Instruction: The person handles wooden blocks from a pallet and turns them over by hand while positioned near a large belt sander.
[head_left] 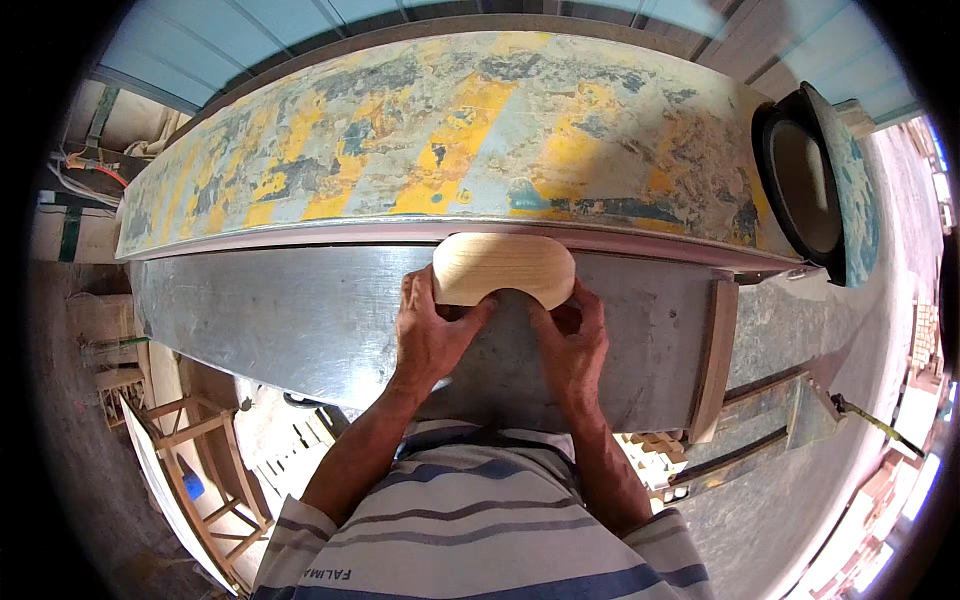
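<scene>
A pale wooden piece with rounded ends and a curved notch in its near edge lies between my two hands. My left hand is closed on its left end, the thumb beside the notch. At the right end my right hand grips it in the same way. Below the piece is a smooth grey metal table. Its far edge reaches the narrow pinkish belt running along the machine; whether the two touch cannot be made out. Behind rises the long machine housing, with worn yellow and grey stripes.
A black-rimmed round opening sits at the machine's right end. A wooden strip edges the table's right side. At lower left stands a wooden frame. Cables hang at the far left, and stacked wood lies far right.
</scene>
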